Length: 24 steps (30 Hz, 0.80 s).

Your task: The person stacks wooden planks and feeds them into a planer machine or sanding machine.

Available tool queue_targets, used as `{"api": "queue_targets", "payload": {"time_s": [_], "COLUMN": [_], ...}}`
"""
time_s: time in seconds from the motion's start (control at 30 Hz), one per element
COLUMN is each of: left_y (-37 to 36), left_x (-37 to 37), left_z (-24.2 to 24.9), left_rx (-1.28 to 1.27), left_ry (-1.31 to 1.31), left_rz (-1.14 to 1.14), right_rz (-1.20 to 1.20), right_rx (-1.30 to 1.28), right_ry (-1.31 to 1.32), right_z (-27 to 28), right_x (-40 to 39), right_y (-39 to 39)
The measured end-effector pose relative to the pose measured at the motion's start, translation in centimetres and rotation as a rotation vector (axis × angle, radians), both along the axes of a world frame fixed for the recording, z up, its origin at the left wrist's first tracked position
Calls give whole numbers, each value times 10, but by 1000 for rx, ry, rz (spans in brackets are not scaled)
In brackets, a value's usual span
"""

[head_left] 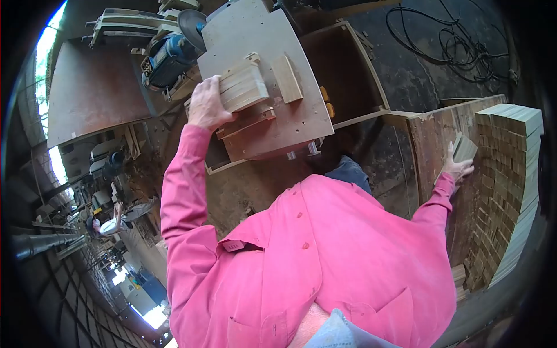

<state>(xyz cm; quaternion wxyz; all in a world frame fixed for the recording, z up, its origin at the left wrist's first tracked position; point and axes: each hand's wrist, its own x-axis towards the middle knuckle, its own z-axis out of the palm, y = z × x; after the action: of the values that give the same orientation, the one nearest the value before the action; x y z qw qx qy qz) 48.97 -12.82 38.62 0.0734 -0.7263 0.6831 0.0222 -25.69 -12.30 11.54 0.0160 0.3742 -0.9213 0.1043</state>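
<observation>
My left hand (209, 104) grips the left end of a row of pale wooden blocks (243, 87) lying side by side on the machine's flat table (232, 35). A wooden strip (249, 123) runs along the near side of these blocks, and a separate flat wooden piece (287, 79) lies to their right. Off to the right, my right hand (457, 166) is closed around a small wooden block (464, 148) above a brown bench (441, 139). Beside that hand stands a tall stack of cut wooden blocks (505, 174).
A round disc (192, 30) and blue motor (174, 49) sit at the table's left edge. An open wooden box (342, 69) adjoins its right side. Black cables (458, 46) lie coiled on the floor. Another person (109, 225) is in the background at left.
</observation>
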Motion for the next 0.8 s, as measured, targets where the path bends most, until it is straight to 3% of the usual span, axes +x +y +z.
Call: {"api": "queue_targets", "payload": {"time_s": [0.07,0.1,0.17,0.27,0.37,0.4,0.43,0.53,0.57,0.63,0.67,0.73,0.8], "left_y": [-6,-9,-4,2,19,24,34,65,73,88,93,95,99], "left_x": [-1,-9,2,9,9,17,35,78,86,82,83,61,47], "left_z": [-20,-14,-19,-13,-2,-4,-13,-55,-71,-87,-93,-83,-84], "left_rx": [70,141,107,137,-104,-101,-252,-514,-511,-614,-612,-525,-516], "left_ry": [-38,-30,61,203,508,500,558,866,869,1191,1198,1458,1453], "left_rz": [-31,12,-29,-34,62,63,238,679,676,1002,1005,1065,1053], "right_rz": [345,510,893,1361,1756,1859,1952,2030,2037,2041,2041,2046,2044], "right_rx": [-273,-397,-566,-562,-547,-463,-374,-197,-59,95,78,64,56], "right_ry": [-93,-219,-208,-415,-572,-487,-396,-251,-145,-38,-119,-190,-227], "right_z": [10,38,110,180,213,218,223,228,225,218,214,210,207], "right_x": [44,85,180,317,449,490,526,596,608,613,612,611,609], "right_y": [-22,-39,-73,-101,-101,-97,-94,-86,-83,-76,-75,-75,-73]}}
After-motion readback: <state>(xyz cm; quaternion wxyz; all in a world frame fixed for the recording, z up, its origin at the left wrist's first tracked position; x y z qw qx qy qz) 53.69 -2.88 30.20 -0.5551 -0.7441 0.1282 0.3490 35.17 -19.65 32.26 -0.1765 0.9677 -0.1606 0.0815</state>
